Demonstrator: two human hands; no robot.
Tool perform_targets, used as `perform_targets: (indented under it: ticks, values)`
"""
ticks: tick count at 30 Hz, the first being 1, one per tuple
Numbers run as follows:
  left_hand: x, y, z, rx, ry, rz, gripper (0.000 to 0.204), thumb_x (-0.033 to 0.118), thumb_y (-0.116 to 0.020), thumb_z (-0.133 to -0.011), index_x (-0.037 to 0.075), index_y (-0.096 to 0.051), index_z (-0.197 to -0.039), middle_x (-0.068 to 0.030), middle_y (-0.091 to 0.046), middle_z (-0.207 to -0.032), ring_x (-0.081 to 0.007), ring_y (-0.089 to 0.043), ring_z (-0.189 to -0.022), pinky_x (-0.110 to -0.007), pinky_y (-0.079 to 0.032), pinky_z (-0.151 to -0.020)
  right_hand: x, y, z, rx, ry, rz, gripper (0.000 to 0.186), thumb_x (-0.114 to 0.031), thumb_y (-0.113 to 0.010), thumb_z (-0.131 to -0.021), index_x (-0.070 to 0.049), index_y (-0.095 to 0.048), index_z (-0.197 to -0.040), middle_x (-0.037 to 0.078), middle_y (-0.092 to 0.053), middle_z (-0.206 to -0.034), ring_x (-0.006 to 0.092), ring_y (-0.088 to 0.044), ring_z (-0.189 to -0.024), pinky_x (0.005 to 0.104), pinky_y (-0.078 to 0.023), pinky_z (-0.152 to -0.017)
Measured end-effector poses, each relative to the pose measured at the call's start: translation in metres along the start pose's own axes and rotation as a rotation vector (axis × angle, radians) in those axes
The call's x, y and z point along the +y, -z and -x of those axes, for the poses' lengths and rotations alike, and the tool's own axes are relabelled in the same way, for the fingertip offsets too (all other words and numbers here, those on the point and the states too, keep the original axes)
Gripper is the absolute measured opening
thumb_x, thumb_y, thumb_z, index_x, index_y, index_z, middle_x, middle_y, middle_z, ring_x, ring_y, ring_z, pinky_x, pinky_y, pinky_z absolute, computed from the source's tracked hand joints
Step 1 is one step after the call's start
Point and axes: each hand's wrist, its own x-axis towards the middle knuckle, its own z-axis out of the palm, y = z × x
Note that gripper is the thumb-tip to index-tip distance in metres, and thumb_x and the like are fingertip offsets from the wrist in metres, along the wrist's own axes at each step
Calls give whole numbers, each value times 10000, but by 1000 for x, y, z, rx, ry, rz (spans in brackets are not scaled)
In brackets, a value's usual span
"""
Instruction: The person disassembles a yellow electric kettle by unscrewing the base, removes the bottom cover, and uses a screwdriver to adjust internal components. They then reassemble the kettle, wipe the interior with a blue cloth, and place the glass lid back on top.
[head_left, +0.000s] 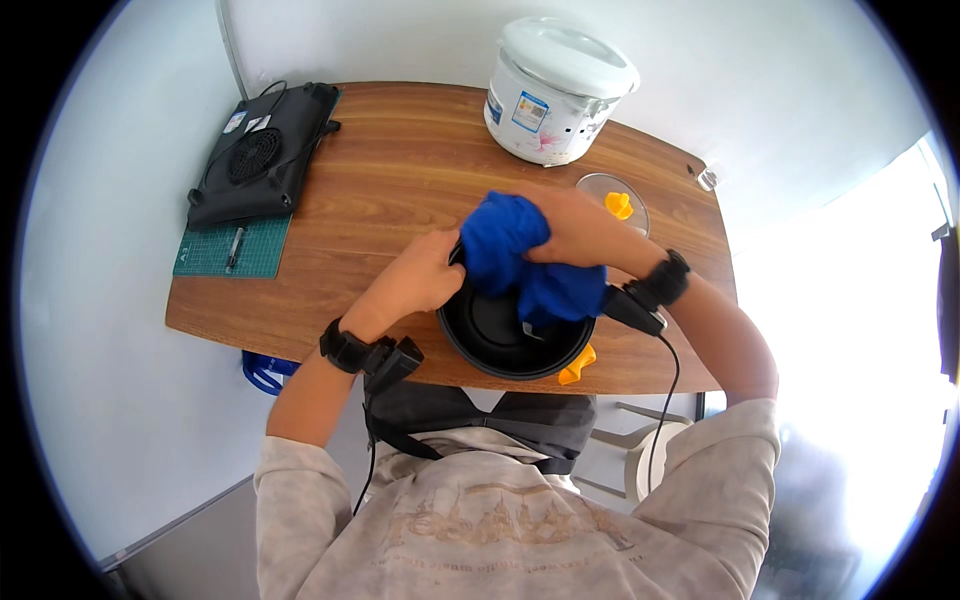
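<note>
A black pot (485, 345) with a dark inside stands near the table's front edge, a yellow handle (577, 365) at its lower right. My left hand (432, 272) is closed on the pot's left rim, thumb toward the inside. Bunched in my right hand (568, 225) is a blue cloth (500, 235), pressed against the far inner wall, with a fold hanging down into the pot. The cloth hides the pot's far rim and some of my right fingers. Just beyond my right hand lies a clear glass lid (645, 220) with a yellow knob (618, 205).
A white rice cooker (550, 95) stands at the back of the wooden table (390, 150). On the left, an upturned black induction cooker (262, 160) partly covers a green cutting mat (205, 250) with a marker (236, 246). A small clear object (707, 179) sits at the right corner.
</note>
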Motion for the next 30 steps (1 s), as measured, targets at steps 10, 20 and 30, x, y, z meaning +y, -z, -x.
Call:
perform_targets:
  ticks: [10,20,30]
  values:
    - [11,-4,9,78,114,-14,251,48,-542,-804,-93,-630,-992,-352,-643,-958,-511,-626,-949,-519,-515,-830,-3,1,-12,-14,50,-51,714,-176,-795,-755,-132,-508,-1408,237,-688,-1123,426,-665,-1044,472,-548,-889]
    - [5,-7,9,64,57,33,498,24,-500,-845,54,-592,-1333,-307,-661,-1114,-492,-612,-1073,-505,-497,-959,-73,32,82,-10,-245,406,565,-178,-808,-785,-165,-538,-1280,164,-607,-1072,379,-673,-942,450,-558,-780]
    - [16,-6,11,78,108,87,392,295,-449,-1080,-61,-613,-1085,-274,-672,-930,-391,-638,-831,-431,-479,-784,-60,-8,47,-137,76,341,625,-236,-833,-765,-70,-539,-1291,208,-540,-1201,383,-628,-1044,444,-565,-837]
